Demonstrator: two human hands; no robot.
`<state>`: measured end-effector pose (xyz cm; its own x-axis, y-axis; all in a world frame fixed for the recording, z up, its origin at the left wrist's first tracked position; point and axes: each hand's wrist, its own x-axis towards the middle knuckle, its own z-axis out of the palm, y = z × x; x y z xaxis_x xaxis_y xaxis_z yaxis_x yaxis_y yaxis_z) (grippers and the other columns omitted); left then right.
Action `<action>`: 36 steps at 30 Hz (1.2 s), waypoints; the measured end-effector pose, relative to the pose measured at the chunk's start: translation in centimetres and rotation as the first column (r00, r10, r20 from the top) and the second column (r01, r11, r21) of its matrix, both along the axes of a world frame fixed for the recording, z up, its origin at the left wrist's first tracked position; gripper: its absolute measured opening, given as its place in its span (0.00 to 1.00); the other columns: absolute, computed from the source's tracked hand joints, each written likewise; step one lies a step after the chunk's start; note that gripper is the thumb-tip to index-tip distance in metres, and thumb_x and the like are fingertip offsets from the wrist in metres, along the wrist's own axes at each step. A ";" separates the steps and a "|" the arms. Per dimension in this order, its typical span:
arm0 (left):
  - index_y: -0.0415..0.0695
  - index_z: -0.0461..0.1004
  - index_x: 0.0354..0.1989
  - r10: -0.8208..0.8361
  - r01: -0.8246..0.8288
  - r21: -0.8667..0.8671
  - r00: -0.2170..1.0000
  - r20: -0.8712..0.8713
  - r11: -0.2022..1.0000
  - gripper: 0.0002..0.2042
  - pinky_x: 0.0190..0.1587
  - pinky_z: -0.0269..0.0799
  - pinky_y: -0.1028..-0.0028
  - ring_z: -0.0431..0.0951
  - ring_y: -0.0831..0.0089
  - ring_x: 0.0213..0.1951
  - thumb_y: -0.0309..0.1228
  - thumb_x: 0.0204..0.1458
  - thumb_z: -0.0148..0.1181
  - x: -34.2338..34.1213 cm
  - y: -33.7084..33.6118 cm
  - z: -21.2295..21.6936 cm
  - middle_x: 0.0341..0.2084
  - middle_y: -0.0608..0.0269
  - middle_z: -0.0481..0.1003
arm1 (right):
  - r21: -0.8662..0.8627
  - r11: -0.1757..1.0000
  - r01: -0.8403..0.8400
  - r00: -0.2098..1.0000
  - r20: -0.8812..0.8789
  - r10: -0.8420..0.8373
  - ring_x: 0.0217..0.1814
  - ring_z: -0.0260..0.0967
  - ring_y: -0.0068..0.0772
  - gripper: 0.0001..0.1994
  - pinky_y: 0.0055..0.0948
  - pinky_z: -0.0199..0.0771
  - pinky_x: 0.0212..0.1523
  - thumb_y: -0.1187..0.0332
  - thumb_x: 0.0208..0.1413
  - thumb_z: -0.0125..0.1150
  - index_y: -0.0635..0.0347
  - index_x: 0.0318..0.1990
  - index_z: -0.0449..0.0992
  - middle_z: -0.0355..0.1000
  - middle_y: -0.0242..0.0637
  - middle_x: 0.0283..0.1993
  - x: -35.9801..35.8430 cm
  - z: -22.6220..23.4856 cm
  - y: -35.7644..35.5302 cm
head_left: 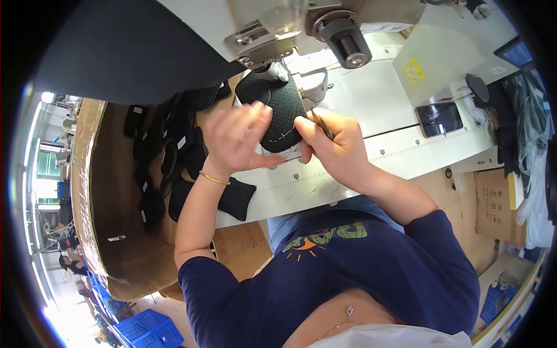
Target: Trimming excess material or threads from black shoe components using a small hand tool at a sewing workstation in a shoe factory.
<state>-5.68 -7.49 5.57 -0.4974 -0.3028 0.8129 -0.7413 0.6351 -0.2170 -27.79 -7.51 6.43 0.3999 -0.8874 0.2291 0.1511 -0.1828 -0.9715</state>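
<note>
Cloth (285, 109) is lying between the spread left hand (237, 138) and the right hand (339, 144), which is pinching a dark tool (323, 125). Sewing seems to be going on, next needing slow, steady guiding.

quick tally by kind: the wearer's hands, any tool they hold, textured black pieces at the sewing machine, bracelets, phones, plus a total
Left hand and right hand: 2
Slim dark tool in the right hand: 1
Textured black piece with white stitch marks: 1
Gold-coloured bracelet: 1
Phone: 1
Total: 6
</note>
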 end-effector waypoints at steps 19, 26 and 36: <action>0.44 0.80 0.49 0.084 -0.076 -0.176 0.996 0.036 0.981 0.22 0.39 0.70 0.71 0.72 0.70 0.36 0.20 0.39 0.61 -0.7 -3.2 -1.3 0.46 0.65 0.78 | -0.074 0.994 0.085 0.996 0.008 -0.085 0.19 0.58 0.10 0.14 0.18 0.56 0.21 0.64 0.63 0.55 0.61 0.26 0.74 0.72 0.27 0.18 1.6 -0.3 -2.0; 0.42 0.80 0.47 0.182 -0.172 -0.158 0.982 0.056 0.972 0.23 0.38 0.69 0.71 0.73 0.70 0.35 0.21 0.36 0.62 -1.1 -2.5 -0.1 0.45 0.66 0.78 | -0.079 0.992 0.094 0.995 0.037 -0.092 0.19 0.56 0.08 0.13 0.17 0.56 0.20 0.65 0.64 0.55 0.60 0.29 0.76 0.74 0.27 0.20 2.2 -0.4 -2.2; 0.35 0.79 0.36 0.289 -0.276 -0.119 0.950 0.117 0.954 0.15 0.35 0.69 0.70 0.74 0.67 0.34 0.28 0.37 0.64 -6.0 0.8 3.2 0.34 0.59 0.77 | 0.129 0.992 0.005 0.989 0.148 -0.024 0.16 0.55 0.10 0.15 0.18 0.52 0.17 0.66 0.61 0.56 0.63 0.23 0.77 0.69 0.27 0.15 1.1 -0.2 -2.8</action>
